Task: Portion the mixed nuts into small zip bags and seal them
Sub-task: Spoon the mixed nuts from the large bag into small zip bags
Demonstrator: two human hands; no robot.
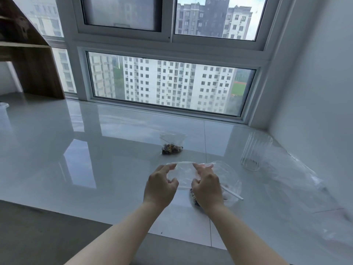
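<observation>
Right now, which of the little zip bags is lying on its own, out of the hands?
The zip bag of mixed nuts nearer the window; the other zip bag is pinched by both hands.

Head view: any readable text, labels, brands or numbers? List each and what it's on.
None readable.
Zip bag held by the left hand and right hand: clear, no print visible.
Filled bag of nuts farther back: no label visible.
Glass jar: plain, no marking visible.
Buildings outside the window: no signs visible.
</observation>
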